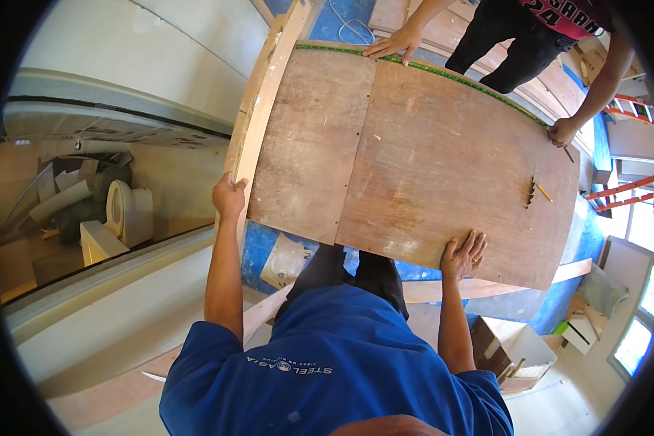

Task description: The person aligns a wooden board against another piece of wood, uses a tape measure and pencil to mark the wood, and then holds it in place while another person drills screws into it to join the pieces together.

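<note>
A wide plywood sheet [429, 167] with a seam lies in front of me. Along its left edge stands a long pale wooden board [267, 91]. My left hand [229, 195] is closed round this board near its close end. My right hand [463, 256] lies flat on the sheet's near edge, fingers spread, a ring on one. Across from me, a co-worker's hands [396, 45] hold a green measuring tape [472, 78] along the far edge; one also has a thin dark stick. A yellow pencil [543, 192] and a dark jagged strip [530, 193] rest on the sheet's right part.
At left, a window-like opening shows a toilet [127, 211] and scrap. Blue sheeting [258, 254] covers floor around the panel. A box of offcuts [516, 352] stands at lower right; an orange ladder [625, 195] is at far right. Planks [396, 14] lie behind the co-worker.
</note>
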Motion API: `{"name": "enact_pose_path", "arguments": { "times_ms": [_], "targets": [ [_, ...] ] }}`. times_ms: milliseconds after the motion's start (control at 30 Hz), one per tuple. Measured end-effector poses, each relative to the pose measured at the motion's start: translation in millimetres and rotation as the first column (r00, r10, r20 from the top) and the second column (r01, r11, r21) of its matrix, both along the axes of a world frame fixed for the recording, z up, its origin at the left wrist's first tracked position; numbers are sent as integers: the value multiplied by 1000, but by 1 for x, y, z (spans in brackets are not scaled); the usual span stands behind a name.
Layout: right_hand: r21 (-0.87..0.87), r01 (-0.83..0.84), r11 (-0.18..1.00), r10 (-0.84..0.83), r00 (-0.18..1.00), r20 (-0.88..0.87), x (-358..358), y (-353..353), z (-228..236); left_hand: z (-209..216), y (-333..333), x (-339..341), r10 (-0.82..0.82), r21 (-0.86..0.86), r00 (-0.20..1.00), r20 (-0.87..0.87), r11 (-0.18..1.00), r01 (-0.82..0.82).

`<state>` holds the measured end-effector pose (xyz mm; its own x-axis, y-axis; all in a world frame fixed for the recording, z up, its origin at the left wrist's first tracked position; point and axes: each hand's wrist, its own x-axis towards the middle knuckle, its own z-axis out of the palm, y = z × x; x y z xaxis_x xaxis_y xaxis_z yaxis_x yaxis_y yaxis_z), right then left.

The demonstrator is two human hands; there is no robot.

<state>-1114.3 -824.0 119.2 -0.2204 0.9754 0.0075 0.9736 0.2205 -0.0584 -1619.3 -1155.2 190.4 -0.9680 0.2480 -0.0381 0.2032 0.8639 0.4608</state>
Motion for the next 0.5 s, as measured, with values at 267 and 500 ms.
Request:
{"name": "enact_pose_path", "arguments": {
  "times_ms": [267, 500],
  "targets": [
    [6, -5, 1000, 5, 1000, -10, 1, 0, -2, 3, 6, 9, 8, -31, 1000, -3, 999, -8],
    [26, 0, 1000, 0, 1000, 8, 1, -1, -3, 1, 10, 13, 31, -72, 999, 14, 997, -30]
  ]
}}
